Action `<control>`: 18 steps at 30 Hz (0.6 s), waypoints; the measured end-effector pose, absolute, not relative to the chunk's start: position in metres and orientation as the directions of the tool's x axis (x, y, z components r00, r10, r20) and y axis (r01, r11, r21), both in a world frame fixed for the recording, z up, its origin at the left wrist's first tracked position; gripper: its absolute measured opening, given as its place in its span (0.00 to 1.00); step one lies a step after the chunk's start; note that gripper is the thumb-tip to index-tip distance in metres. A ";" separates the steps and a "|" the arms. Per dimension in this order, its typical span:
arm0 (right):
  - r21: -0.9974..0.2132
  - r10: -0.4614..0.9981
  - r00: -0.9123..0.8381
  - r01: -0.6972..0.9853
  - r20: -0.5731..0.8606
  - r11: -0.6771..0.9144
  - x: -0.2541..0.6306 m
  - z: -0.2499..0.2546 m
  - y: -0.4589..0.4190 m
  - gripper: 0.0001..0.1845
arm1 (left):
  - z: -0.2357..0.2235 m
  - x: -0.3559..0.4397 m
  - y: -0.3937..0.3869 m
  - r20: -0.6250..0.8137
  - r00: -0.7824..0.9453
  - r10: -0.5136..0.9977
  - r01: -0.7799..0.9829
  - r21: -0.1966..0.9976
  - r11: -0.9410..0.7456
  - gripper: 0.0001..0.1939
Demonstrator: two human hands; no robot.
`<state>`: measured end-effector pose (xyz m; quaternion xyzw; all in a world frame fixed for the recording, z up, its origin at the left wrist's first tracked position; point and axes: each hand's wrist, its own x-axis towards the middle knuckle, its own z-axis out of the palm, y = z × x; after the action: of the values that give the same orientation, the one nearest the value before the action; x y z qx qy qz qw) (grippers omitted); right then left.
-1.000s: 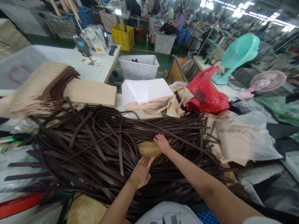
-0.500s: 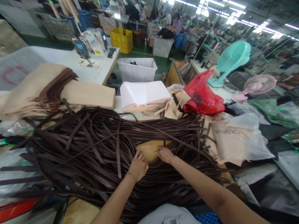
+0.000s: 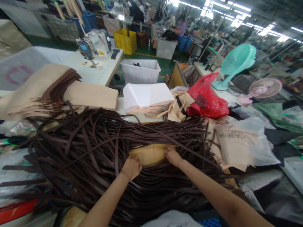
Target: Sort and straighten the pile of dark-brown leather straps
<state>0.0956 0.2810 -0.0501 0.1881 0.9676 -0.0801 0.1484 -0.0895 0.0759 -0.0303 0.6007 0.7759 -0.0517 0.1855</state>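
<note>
A big tangle of dark brown straps (image 3: pixel 94 142) spreads across the worktable. In its middle, a gap bares a yellowish-tan surface (image 3: pixel 149 154). At the gap's left end my left hand (image 3: pixel 132 167) is closed, its fingers curled at the edge of the straps. My right hand (image 3: pixel 173 156) is at the right end, also closed, with bent fingers against the straps there. Most of the fingertips are hidden, so how many straps each hand holds cannot be made out. Long straps run past both hands to either side.
Behind the straps lie stacked tan panels (image 3: pixel 91 94), a white-topped stack (image 3: pixel 149 94) and a red plastic bag (image 3: pixel 208 99). A sewing machine (image 3: pixel 94 45) stands back left. To the right are a clear bag with tan pieces (image 3: pixel 243 142), a green fan (image 3: pixel 239 61) and a pink fan (image 3: pixel 265 88).
My hands have moved apart, the left one to the left and the right one slightly right. The gap in the straps is wider, baring more of the tan surface.
</note>
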 end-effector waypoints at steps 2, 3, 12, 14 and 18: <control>-0.141 0.291 -0.922 0.333 -0.255 0.932 0.066 -0.052 0.275 0.13 | -0.032 -0.087 0.078 -0.358 -0.212 0.909 0.950 0.142 0.278 0.16; -0.158 0.267 -0.938 0.305 -0.223 0.939 0.050 -0.053 0.270 0.13 | -0.033 -0.086 0.078 -0.365 -0.212 0.907 0.950 0.142 0.279 0.15; -0.135 0.151 -0.986 0.160 -0.072 0.978 0.001 -0.071 0.250 0.16 | -0.043 -0.078 0.065 -0.349 -0.295 0.890 0.924 0.133 0.359 0.13; -0.121 0.151 -0.987 0.156 -0.053 0.980 0.000 -0.075 0.247 0.16 | -0.046 -0.078 0.071 -0.332 -0.313 0.890 0.920 0.128 0.371 0.13; -0.111 0.153 -0.988 0.156 -0.032 0.982 -0.008 -0.082 0.239 0.09 | -0.049 -0.071 0.078 -0.313 -0.362 0.878 0.908 0.093 0.408 0.14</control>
<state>-0.0084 0.2386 -0.0819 0.0776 0.9953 -0.0566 0.0116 -0.0714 0.0780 -0.0493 0.5420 0.8239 -0.0477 0.1587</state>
